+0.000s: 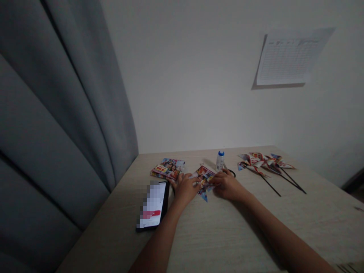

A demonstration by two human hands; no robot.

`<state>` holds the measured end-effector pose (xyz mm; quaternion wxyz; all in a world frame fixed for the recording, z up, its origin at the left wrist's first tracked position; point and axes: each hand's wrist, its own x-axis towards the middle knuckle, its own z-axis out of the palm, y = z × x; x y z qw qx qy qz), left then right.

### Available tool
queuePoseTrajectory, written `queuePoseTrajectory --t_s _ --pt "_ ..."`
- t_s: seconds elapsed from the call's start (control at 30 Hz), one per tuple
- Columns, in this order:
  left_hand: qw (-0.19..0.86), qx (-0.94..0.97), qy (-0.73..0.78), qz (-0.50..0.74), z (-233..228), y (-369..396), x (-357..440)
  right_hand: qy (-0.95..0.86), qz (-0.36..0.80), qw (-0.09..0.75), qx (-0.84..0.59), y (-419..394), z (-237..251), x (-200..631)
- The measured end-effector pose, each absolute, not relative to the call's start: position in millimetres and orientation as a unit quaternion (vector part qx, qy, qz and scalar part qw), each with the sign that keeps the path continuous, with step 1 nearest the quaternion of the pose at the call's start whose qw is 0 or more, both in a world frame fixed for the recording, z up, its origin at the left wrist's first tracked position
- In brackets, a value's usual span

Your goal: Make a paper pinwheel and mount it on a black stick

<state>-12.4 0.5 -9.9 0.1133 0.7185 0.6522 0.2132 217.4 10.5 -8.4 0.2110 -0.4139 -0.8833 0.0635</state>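
A colourful printed paper piece (204, 178) lies on the pale wooden table (216, 231), partly folded. My left hand (184, 187) presses on its left side and my right hand (226, 185) grips its right edge, both with fingers on the paper. Just behind my right hand stands a small white bottle with a blue cap (220, 160), and a dark scissor handle (231, 173) peeks out beside it.
A stack of printed paper sheets (168, 168) lies to the left. A phone (153, 205) with a lit screen lies near my left forearm. Finished paper pinwheels on black sticks (264, 163) lie at the right. A grey curtain (57, 113) hangs left; a sheet (290, 57) is on the wall.
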Motion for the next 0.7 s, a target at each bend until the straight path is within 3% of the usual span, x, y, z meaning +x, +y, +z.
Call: queuePoseTrajectory --t_s 0.7 --pt "0.099 0.708 0.647 0.266 -14 4 0 -0.803 0.143 0.265 -0.514 28 -34 209"
